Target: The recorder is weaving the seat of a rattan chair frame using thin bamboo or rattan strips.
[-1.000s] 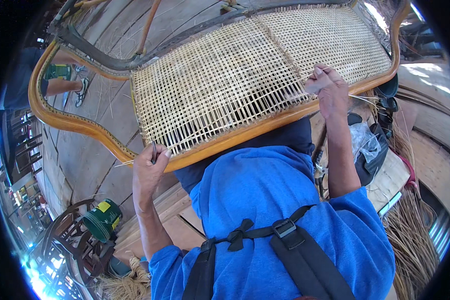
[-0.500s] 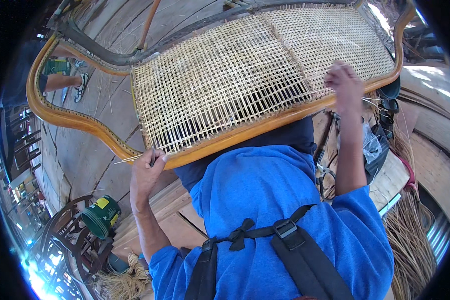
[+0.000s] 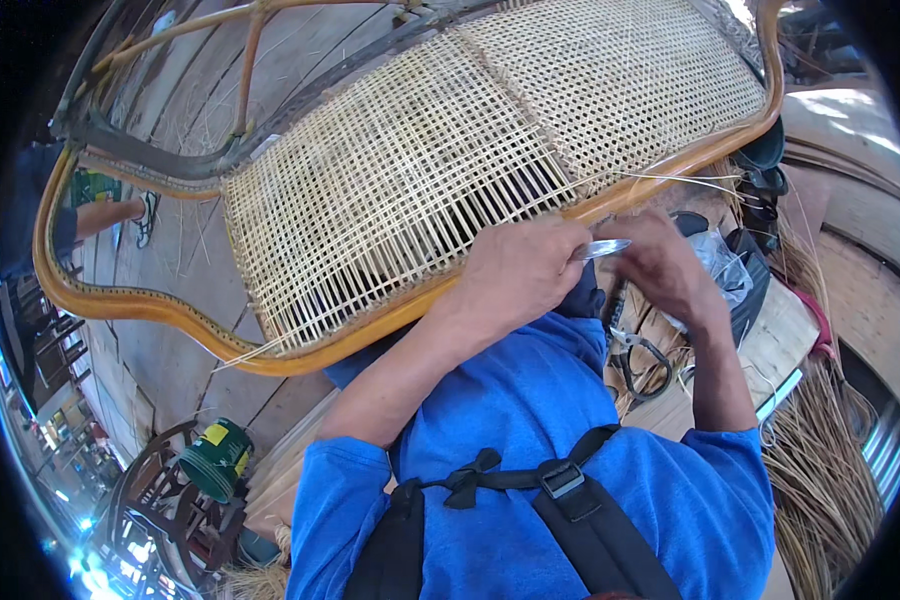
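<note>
A woven cane panel [image 3: 410,150] fills a curved, varnished wooden frame [image 3: 370,328] across my lap. Its near strip, along the front rail, is loosely woven with dark gaps. My left hand [image 3: 525,265] is over the front rail, closed on a shiny pointed metal tool [image 3: 606,248] whose tip points right. Just right of that tip is my right hand [image 3: 660,262], its fingers curled and partly blurred; what they hold is hidden. Pale loose cane strands [image 3: 695,179] stick out past the rail above the right hand. Another strand end [image 3: 238,360] pokes out at the frame's left corner.
Scissors [image 3: 642,366] with dark handles lie right of my lap, near a clear plastic bag [image 3: 722,268]. A bundle of long cane strands [image 3: 820,490] hangs at lower right. A green bucket [image 3: 215,460] stands at lower left. Another person's leg [image 3: 110,214] shows at far left.
My left hand has moved right from the frame's left corner, with the metal tool. My right hand has come down off the panel toward it. The panel appears shifted left in view.
</note>
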`<state>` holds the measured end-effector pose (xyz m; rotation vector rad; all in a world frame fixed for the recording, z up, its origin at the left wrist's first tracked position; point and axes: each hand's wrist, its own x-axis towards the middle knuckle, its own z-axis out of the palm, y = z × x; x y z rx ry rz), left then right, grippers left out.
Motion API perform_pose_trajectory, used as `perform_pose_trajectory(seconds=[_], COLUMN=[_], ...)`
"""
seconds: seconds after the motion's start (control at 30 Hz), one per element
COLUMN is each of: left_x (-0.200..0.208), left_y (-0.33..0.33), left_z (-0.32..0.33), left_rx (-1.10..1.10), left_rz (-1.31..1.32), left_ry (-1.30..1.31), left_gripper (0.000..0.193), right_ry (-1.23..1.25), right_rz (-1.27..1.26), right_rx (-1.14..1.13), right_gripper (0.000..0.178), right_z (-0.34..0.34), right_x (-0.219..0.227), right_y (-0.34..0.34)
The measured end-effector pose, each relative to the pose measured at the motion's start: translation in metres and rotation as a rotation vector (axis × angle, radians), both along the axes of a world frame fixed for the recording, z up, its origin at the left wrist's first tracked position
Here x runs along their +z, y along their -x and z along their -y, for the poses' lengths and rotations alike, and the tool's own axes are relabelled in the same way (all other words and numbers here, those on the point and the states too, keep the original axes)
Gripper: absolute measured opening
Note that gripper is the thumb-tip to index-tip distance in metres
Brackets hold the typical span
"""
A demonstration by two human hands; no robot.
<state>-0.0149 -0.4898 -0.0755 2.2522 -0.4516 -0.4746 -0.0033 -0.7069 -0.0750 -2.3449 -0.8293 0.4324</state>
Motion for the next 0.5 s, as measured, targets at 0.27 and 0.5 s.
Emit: perform_pose_trajectory(seconds=[0.27,0.5], left_x=[-0.031,-0.075], left_y=[-0.026,-0.075], left_z=[0.040,0.064], left_rx=[-0.061,0.071], left_rz=[-0.068,0.092], left_ry=[-0.031,-0.101], left_gripper=[0.017,0.022], right_ry=[0.127,0.460], right_rz=[-0.066,0.734], right_rx=[-0.241,-0.580], right_gripper=[0.016,0.036], right_z=[0.014,0.315], right_x=[-0.025,0.063], right_y=[-0.001,-0.039])
